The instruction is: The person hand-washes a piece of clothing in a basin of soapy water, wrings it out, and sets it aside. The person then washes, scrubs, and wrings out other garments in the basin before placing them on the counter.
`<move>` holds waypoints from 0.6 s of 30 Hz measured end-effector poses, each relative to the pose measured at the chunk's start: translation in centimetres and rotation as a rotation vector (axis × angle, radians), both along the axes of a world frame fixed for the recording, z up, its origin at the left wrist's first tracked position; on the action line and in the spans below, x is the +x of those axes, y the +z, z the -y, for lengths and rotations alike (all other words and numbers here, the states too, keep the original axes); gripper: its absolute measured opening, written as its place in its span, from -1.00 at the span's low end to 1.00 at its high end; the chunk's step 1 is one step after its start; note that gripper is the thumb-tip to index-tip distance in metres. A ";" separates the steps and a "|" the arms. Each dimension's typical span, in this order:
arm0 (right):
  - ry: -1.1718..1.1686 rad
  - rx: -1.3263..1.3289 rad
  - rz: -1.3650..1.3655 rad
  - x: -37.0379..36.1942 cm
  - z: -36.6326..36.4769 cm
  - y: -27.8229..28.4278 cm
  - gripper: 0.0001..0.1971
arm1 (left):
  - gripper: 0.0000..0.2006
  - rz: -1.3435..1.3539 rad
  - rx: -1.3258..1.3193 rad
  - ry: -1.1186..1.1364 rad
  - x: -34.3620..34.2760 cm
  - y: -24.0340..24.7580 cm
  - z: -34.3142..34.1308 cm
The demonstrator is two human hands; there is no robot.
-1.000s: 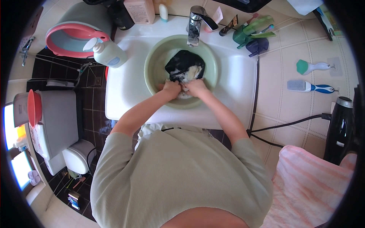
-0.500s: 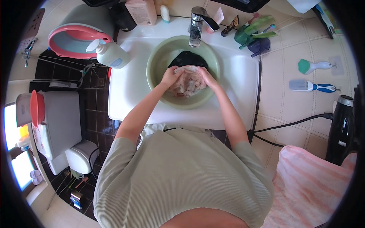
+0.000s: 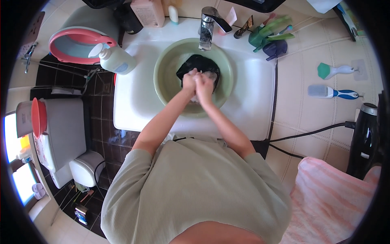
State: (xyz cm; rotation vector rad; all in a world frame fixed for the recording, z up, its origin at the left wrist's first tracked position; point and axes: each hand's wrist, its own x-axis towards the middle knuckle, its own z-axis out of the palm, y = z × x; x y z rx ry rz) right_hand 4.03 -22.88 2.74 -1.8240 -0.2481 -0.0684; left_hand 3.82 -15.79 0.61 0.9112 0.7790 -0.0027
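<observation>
A pale green basin (image 3: 157,81) stands in the white sink, under the chrome faucet (image 3: 206,32). Inside it lies a black cloth (image 3: 199,62), bunched up. My left hand (image 3: 189,81) and my right hand (image 3: 204,84) press together over the basin, fingers closed. Between them they squeeze a pale pink cloth (image 3: 195,99); only small bits of it show around and below my fingers, and the rest is hidden. Some whitish suds or wet cloth show beside my right hand.
Left of the basin, a white pump bottle (image 3: 118,60) stands on the sink by a grey bucket with a pink rim (image 3: 53,51). Behind are a pink bottle (image 3: 148,13) and a green toothbrush cup (image 3: 255,38). Brushes (image 3: 325,91) hang at right, above a striped towel (image 3: 325,199).
My hands have come together from the two sides of the pink cloth, bunching the spread cloth into a tight wad. More of the black cloth now shows.
</observation>
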 end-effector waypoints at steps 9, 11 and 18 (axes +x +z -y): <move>-0.053 -0.064 -0.027 -0.4 -0.6 1.3 -0.67 | -0.66 -0.075 -0.204 0.017 0.8 1.9 -0.5; -0.019 -0.115 -0.078 1.3 -0.1 1.4 -0.69 | -0.67 -0.103 -0.065 -0.021 0.3 1.4 -0.1; 0.002 -0.083 -0.079 0.1 -0.9 2.0 -0.65 | -0.68 -0.031 -0.160 0.023 0.6 2.1 -2.0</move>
